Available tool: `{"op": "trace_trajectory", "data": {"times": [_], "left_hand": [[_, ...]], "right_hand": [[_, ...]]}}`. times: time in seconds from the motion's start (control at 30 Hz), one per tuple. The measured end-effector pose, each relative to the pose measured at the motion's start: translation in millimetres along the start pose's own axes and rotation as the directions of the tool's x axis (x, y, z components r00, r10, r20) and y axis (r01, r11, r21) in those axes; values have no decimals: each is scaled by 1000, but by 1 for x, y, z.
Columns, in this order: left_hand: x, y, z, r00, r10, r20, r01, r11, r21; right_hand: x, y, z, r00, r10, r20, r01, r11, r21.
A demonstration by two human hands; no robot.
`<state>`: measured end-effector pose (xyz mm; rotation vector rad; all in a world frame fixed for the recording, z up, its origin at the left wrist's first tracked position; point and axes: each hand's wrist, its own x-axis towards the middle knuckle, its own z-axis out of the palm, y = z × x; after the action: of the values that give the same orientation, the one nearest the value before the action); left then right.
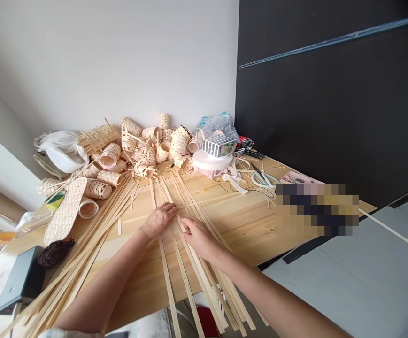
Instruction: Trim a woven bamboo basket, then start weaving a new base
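Observation:
Several long, pale bamboo strips [166, 267] lie lengthwise on the wooden table, their near ends reaching past its front edge. My left hand [160, 219] rests over the strips, fingers bent and close together on one of them; its thumb is hidden. Just right of it, my right hand [200, 237] is closed, thumb and forefinger pinching a strip. A thin crosswise strip [189, 204] shows beyond the fingertips, lying over the lengthwise ones. To the left of my left forearm, a thick bundle of loose strips [94, 234] runs diagonally across the table [249, 220].
Small woven baskets [110, 156] are heaped at the back, beside a white bag [61, 150]. A flat woven piece [66, 209], dark cord [54, 253] and grey box [24, 277] lie left. Behind right are a white round stand [211, 161], a small box [219, 144] and scissors [265, 178].

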<state>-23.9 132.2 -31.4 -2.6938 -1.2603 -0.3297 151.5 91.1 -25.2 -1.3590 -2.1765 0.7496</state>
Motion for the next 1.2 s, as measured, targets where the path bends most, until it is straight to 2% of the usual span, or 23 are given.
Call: {"op": "trace_trajectory", "data": {"times": [0.23,0.37,0.57,0.7,0.87,1.07,1.2], "left_hand": [[14,5,6,995,-4,102,3,1000,9],[17,7,3,989,-42,143,45,999,-13],[23,17,1,969,-70,238,82,996,-41],[28,23,5,951,-87,297,97,995,-20],[26,23,10,965,-69,253,70,998,6],[21,20,11,979,-47,197,40,998,40],[28,20,11,979,-26,202,23,1000,22]], "right_hand": [[-9,-5,-5,997,-81,17,83,977,-194],[-9,-1,-17,992,-122,17,122,950,-289],[8,43,-45,987,-155,-48,126,919,-373],[17,71,-42,975,-222,-22,197,902,-384],[16,78,-31,963,-269,3,249,887,-388],[17,80,-31,954,-299,1,277,881,-383],[17,83,-28,951,-308,-15,280,883,-376]]}}
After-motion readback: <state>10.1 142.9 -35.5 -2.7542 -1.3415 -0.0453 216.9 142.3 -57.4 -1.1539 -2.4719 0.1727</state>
